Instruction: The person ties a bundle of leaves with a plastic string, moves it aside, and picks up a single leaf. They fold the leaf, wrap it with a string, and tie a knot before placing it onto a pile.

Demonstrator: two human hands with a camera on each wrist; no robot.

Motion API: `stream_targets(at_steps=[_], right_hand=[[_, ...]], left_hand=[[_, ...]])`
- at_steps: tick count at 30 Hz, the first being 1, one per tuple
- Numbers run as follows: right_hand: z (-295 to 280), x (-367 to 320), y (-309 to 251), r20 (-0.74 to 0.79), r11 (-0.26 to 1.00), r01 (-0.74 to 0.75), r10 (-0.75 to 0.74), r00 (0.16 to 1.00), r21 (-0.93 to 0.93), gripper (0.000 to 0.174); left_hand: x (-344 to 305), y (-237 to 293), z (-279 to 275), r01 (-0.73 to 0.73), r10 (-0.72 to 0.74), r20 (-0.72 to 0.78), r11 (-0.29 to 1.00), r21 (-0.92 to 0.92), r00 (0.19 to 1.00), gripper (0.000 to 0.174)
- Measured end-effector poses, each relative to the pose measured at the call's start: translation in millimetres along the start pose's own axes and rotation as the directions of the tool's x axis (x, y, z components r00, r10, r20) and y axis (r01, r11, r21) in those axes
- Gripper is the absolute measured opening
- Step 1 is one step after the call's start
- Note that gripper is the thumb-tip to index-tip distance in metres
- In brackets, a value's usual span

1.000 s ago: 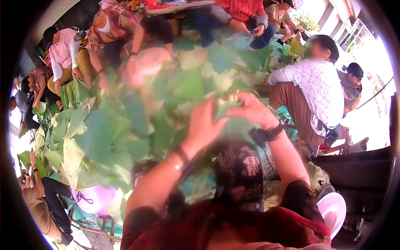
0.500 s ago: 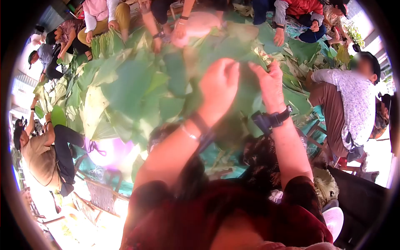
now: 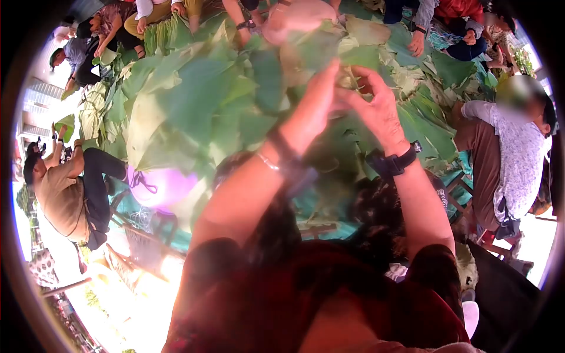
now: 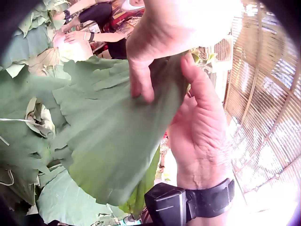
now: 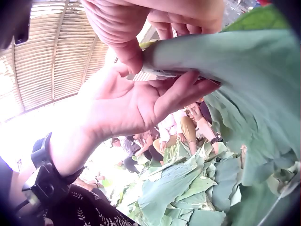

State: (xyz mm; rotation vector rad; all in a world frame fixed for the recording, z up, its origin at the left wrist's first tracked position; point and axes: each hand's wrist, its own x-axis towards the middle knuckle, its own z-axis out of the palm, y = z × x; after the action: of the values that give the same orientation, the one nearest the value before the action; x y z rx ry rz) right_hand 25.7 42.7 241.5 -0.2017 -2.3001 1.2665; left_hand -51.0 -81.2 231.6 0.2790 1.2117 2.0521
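Observation:
A large green leaf (image 4: 122, 127) hangs folded between the two hands in the left wrist view. My left hand (image 3: 315, 103) grips the gathered leaf; in the right wrist view its fingers curl round the fold from below. Opposite it, my right hand (image 3: 376, 109) pinches the leaf's gathered end with thumb and fingers. In the right wrist view, the right hand (image 5: 164, 16) is above the left hand (image 5: 127, 106), with the leaf (image 5: 225, 56) spreading to the right. Some of the right fingertips are hidden behind the leaf.
Overlapping green leaves (image 3: 194, 100) spread in front and to the left. A purple rounded object (image 3: 162, 187) lies at lower left. Several people sit around the pile, one in a patterned light shirt (image 3: 521, 159) at the right and one in brown (image 3: 62, 197) at the left.
The hands have come closer together since half a second ago, with the left fingers straighter in the head view. That view has also shifted, moving the pile and people within it.

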Motion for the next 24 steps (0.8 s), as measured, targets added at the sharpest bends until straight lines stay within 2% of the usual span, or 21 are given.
stream_targets(at_steps=[4,8,10,11,13,15,16,18,19,22,24], right_hand=[[5,-2,3,-0.073,0.999,0.045,-0.047,0.996,-0.028,0.053],[5,-3,16,-0.111,0.996,0.051,-0.042,0.993,0.073,0.049],[2,-2,14,-0.115,0.995,0.003,0.008,0.993,0.098,0.043],[0,0,12,-0.115,0.994,-0.019,0.032,0.993,0.109,0.041],[-13,5,16,-0.121,0.986,-0.074,0.093,0.988,0.152,0.034],[-30,10,20,-0.108,0.977,-0.115,0.136,0.985,0.178,0.035],[-36,10,19,-0.100,0.950,-0.202,0.230,0.968,0.238,0.036],[-45,11,14,-0.073,0.864,-0.358,0.407,0.910,0.355,0.037],[-47,12,19,-0.108,0.863,-0.345,0.408,0.906,0.368,0.040],[-49,19,50,-0.271,0.966,-0.203,0.241,0.932,0.162,0.047],[-57,25,59,-0.270,0.963,-0.232,0.262,0.926,0.138,0.049]], left_hand=[[-4,-2,10,0.017,-0.018,-0.031,1.000,-0.023,0.999,0.051],[4,-17,6,-0.032,0.034,0.060,0.999,-0.027,0.998,0.052],[5,-18,7,-0.077,0.082,0.100,0.995,-0.056,0.992,0.053],[6,-18,6,-0.171,0.163,0.083,0.981,0.096,0.983,0.053],[7,-17,1,-0.330,0.324,0.085,0.859,0.392,0.942,0.053],[10,-16,-4,-0.301,0.294,0.086,0.846,0.440,0.952,0.052],[10,-18,-5,-0.285,0.279,0.085,0.839,0.463,0.957,0.051],[12,-21,-1,-0.381,0.430,0.036,0.757,0.531,0.902,0.049],[12,-22,1,-0.420,0.499,0.017,0.710,0.565,0.867,0.048],[7,-10,-9,-0.217,0.272,-0.031,0.827,0.518,0.962,0.044],[11,-6,-17,-0.160,0.239,-0.134,0.887,0.434,0.962,0.040]])
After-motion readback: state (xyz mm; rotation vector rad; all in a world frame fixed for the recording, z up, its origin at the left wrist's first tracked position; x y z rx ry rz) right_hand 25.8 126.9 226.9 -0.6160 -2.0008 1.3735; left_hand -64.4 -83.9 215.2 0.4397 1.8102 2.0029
